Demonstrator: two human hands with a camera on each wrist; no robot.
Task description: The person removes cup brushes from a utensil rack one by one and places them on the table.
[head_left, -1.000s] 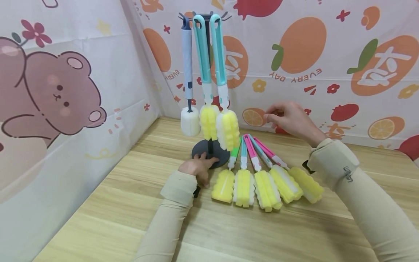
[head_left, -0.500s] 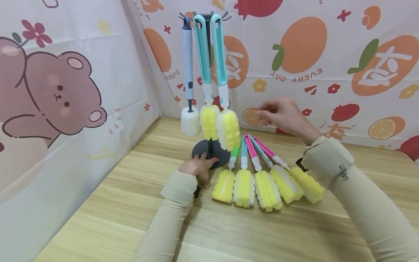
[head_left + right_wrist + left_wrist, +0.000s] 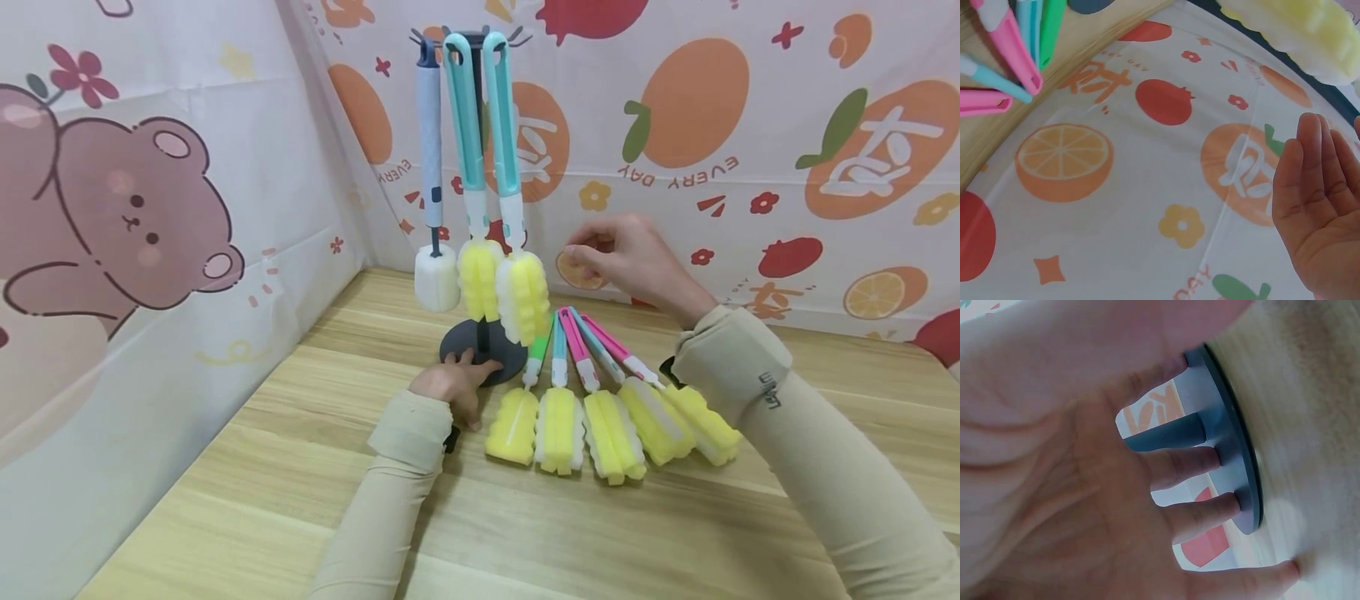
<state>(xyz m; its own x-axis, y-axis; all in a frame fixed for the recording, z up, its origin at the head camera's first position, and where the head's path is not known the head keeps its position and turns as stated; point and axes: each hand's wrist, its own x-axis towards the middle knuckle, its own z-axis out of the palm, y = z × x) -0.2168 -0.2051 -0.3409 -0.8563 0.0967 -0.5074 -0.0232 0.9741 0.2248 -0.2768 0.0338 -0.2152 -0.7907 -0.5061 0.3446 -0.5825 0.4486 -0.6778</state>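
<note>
A dark hook stand (image 3: 514, 360) holds up a brush with a pale blue handle (image 3: 431, 150) and white sponge head. Beside that hang two teal-handled sponge brushes, one left (image 3: 478, 279) and one right (image 3: 522, 296), with yellow-and-white heads. My left hand (image 3: 448, 388) rests spread on the stand's round base (image 3: 1244, 487), its fingertips touching the rim either side of the post (image 3: 1175, 432). To the right of the hanging sponges my right hand (image 3: 637, 254) is in the air, holding nothing; its fingers look gently bent in the right wrist view (image 3: 1325, 212).
Several sponge brushes lie fanned on the wooden table (image 3: 300, 467), handles pointing back: green-handled (image 3: 512, 429) at the left, blue and pink beyond, a pink-handled one (image 3: 708, 425) rightmost. A fruit-print cloth (image 3: 675, 208) hangs behind; a bear-print cloth (image 3: 142, 208) stands left.
My right hand has drifted left and slightly up, closer to the hanging brushes. The left hand stays on the base, and the brushes have not moved.
</note>
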